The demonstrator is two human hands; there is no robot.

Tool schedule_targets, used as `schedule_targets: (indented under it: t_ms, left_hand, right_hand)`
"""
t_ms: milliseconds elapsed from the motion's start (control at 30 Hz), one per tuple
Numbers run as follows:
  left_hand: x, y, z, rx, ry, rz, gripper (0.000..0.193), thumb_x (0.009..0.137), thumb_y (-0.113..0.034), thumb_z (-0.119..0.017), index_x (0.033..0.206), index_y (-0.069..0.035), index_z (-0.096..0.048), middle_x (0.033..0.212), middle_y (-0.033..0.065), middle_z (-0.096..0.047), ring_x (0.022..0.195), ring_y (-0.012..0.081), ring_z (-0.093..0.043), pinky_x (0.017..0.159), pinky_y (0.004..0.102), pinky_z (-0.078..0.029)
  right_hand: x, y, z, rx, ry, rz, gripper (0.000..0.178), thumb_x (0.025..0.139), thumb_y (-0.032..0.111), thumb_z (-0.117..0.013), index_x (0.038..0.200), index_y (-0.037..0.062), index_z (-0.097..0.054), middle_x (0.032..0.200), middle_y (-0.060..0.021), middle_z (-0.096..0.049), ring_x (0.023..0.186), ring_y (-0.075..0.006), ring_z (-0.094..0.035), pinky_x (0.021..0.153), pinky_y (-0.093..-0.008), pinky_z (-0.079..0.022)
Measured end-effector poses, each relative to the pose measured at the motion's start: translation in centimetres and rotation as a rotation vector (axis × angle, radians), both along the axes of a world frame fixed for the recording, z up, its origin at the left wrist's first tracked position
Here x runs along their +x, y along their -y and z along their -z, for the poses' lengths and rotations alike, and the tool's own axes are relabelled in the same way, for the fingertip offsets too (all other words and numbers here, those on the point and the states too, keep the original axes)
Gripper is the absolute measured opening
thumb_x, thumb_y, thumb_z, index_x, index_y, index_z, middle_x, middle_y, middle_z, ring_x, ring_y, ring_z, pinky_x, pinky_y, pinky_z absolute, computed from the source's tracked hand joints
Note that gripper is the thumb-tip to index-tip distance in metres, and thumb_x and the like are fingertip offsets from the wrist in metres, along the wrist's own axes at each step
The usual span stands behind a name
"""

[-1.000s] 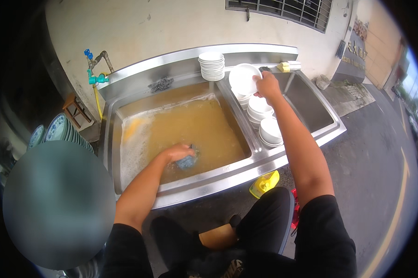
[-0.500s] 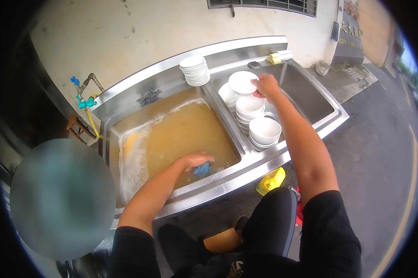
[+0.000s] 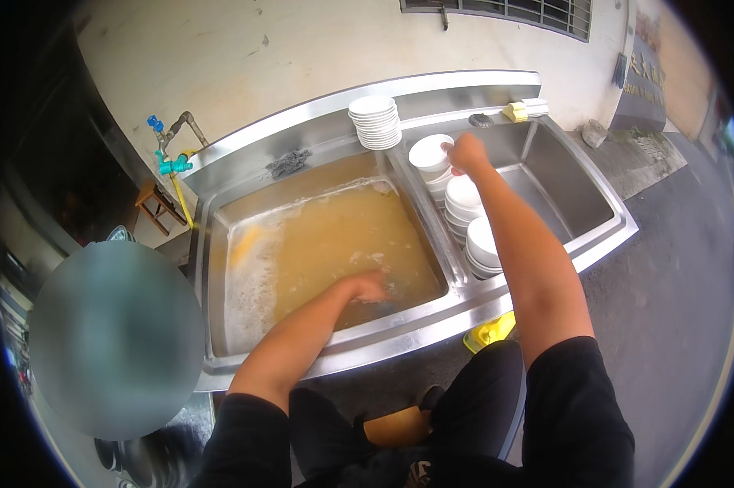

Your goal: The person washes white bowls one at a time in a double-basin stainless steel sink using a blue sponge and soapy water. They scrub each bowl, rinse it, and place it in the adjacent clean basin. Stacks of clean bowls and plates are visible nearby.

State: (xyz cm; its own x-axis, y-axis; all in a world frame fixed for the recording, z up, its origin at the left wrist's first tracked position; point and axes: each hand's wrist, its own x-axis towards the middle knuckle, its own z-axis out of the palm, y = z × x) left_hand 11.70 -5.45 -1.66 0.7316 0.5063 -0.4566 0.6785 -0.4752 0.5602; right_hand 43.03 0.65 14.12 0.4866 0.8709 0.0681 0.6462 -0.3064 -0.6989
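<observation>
My right hand (image 3: 468,153) pinches the rim of a white bowl (image 3: 429,152) on top of the farthest bowl stack in the right basin. Two more stacks of white bowls, a middle stack (image 3: 464,195) and a near stack (image 3: 482,242), stand in front of it, partly behind my forearm. My left hand (image 3: 368,286) dips into the cloudy brown water (image 3: 342,236) of the left basin, near its front right corner. Its fingers are under the surface, curled around a blue cloth that shows only as a dim bluish patch.
A stack of small white dishes (image 3: 374,124) stands on the sink's back ledge, with a dark scouring pad (image 3: 289,163) to its left. A yellow sponge (image 3: 515,111) lies at the far right. Beside the sink is a green-handled tap (image 3: 173,164). Below the front edge sits a yellow container (image 3: 491,332).
My right hand has lowered the white bowl onto the far stack. My left hand has sunk deeper, taking the blue cloth under the water. The view has shifted slightly.
</observation>
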Motion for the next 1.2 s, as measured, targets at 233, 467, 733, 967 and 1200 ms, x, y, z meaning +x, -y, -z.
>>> schedule_targets:
  t_ms: [233, 467, 733, 967, 1200]
  left_hand:
    - [-0.4, -1.9, 3.2, 0.218, -0.319, 0.16, 0.029, 0.076, -0.009, -0.058, 0.096, 0.006, -0.073, 0.102, 0.0293, -0.07, 0.091, 0.0407, -0.07, 0.075, 0.0491, -0.054]
    - [-1.1, -1.6, 2.1, 0.362, -0.232, 0.22, 0.03, 0.074, -0.009, -0.06, 0.099, 0.002, -0.074, 0.106, 0.0282, -0.07, 0.094, 0.0424, -0.069, 0.078, 0.0482, -0.053]
    - [-8.8, -1.1, -2.3, -0.181, 0.292, -0.537, 0.036, 0.092, -0.02, -0.059, 0.127, -0.012, -0.061, 0.103, 0.0161, -0.07, 0.087, 0.0276, -0.069, 0.059, 0.0405, -0.056]
    - [-13.2, -4.1, -3.5, -0.754, 0.89, -0.92, 0.032, 0.103, -0.03, -0.055, 0.123, -0.005, -0.059, 0.099, 0.0146, -0.072, 0.071, 0.0241, -0.073, 0.046, 0.0248, -0.056]
    - [-13.6, -3.1, -6.1, -0.503, 1.144, -1.125, 0.031, 0.101, -0.018, -0.056, 0.13, -0.007, -0.054, 0.112, 0.018, -0.068, 0.09, 0.0281, -0.072, 0.06, 0.0388, -0.064]
  right_hand:
    - [-1.5, 0.5, 0.2, 0.072, 0.078, -0.051, 0.053, 0.093, 0.032, -0.068, 0.13, -0.0035, -0.057, 0.088, -0.0187, -0.073, 0.074, -0.0272, -0.072, 0.081, -0.0373, -0.057]
    - [-2.5, 1.1, -1.4, 0.154, 0.371, -0.041, 0.059, 0.091, 0.032, -0.069, 0.14, 0.0045, -0.052, 0.133, -0.0262, -0.056, 0.127, -0.0415, -0.054, 0.103, -0.0462, -0.047]
    - [-13.9, 4.8, -0.1, 0.012, 0.16, -0.652, 0.059, 0.087, 0.04, -0.071, 0.131, 0.0026, -0.059, 0.114, -0.0216, -0.069, 0.109, -0.0349, -0.066, 0.093, -0.0421, -0.051]
    - [-27.4, 7.0, 4.4, -0.214, -0.624, -0.585, 0.093, 0.089, 0.061, -0.067, 0.154, 0.007, -0.028, 0.144, -0.0193, -0.05, 0.125, -0.0345, -0.056, 0.094, -0.0497, -0.052]
    - [-28.3, 3.0, 9.1, 0.076, -0.71, -0.558, 0.082, 0.084, 0.036, -0.081, 0.148, 0.0048, -0.041, 0.138, -0.0159, -0.054, 0.11, -0.0268, -0.063, 0.084, -0.0381, -0.055]
